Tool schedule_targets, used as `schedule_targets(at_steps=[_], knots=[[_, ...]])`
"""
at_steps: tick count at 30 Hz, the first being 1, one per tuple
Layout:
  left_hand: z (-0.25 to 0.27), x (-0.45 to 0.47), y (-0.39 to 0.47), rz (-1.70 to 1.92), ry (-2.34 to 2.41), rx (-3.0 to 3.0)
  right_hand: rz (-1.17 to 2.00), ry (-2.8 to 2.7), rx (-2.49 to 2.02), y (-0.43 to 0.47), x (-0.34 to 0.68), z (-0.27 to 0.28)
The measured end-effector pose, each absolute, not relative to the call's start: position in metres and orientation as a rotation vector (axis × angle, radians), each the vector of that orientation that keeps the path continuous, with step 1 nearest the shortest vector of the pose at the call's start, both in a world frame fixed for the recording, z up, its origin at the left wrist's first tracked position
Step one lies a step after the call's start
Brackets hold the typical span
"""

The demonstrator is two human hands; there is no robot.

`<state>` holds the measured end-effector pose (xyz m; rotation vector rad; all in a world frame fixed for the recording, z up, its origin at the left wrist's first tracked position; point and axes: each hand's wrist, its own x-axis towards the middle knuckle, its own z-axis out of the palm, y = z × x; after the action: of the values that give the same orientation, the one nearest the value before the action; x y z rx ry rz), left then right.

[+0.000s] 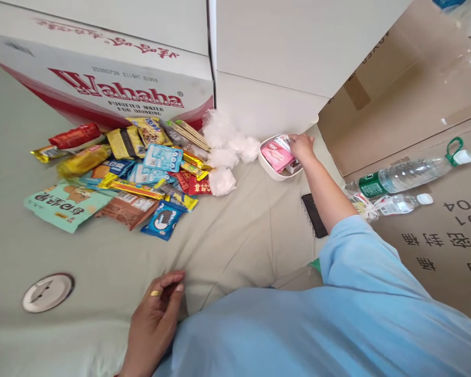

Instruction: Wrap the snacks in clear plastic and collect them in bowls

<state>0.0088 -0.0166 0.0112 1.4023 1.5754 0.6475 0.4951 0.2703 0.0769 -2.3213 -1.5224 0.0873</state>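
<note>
My right hand reaches into a small white plastic box at the base of the white panel. Its fingers are closed on a white-printed snack packet, with the fingertips partly hidden. A pink snack packet lies beside it in the box. My left hand, wearing a gold ring, rests near my body on the cloth. Its fingers are loosely curled, apart from the thumb, and hold nothing. To the left spreads a pile of snack packets, among them a mint-green pouch and a blue biscuit packet.
Crumpled clear plastic bags and wooden chopsticks adjoin the pile. Behind stands a Wahaha carton. A black phone lies by my right forearm, near two plastic bottles and brown cardboard. A round lid is at left.
</note>
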Motion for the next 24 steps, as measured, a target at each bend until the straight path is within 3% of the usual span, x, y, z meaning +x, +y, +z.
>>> schedule_targets(at_steps=[6,13,18,24], knots=[[0.021,0.003,-0.019,0.657,1.676,1.422,-0.187,-1.544,-2.015,0.224,0.456,0.112],[0.020,-0.006,-0.022,0.696,1.786,1.331,0.130,-1.978,-1.513,0.175,0.362,0.085],[0.019,-0.006,-0.025,0.671,1.711,1.489,0.136,-1.737,-1.610,0.220,0.334,0.065],[0.020,-0.009,-0.028,0.702,1.701,1.491,0.421,-1.941,-1.852,0.253,0.321,0.059]])
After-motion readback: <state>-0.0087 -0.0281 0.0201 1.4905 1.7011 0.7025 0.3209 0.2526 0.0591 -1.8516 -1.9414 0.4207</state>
